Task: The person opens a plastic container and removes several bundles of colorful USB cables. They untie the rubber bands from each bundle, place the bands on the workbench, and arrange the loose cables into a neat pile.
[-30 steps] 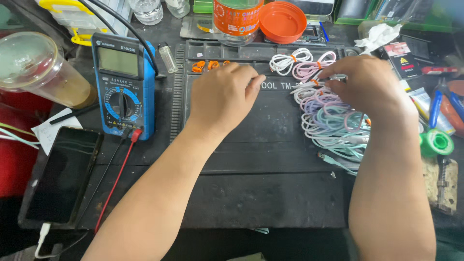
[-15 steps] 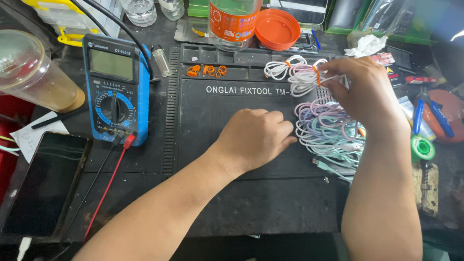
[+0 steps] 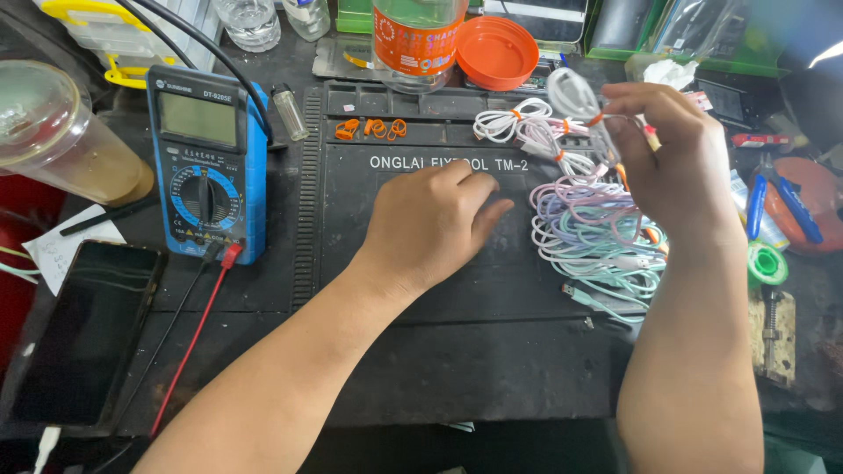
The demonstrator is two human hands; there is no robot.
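Head view: my right hand (image 3: 676, 162) holds a clenched grip on a white coiled cable (image 3: 575, 96), lifted above the pile of pastel cables (image 3: 593, 233) on the black mat (image 3: 457, 298). My left hand (image 3: 430, 224) rests loosely curled, grasping nothing, on the mat beside the pile.

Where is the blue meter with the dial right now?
In the head view, the blue meter lies on the left of the black work mat, left of the left hand, between a plastic cup and the mat.
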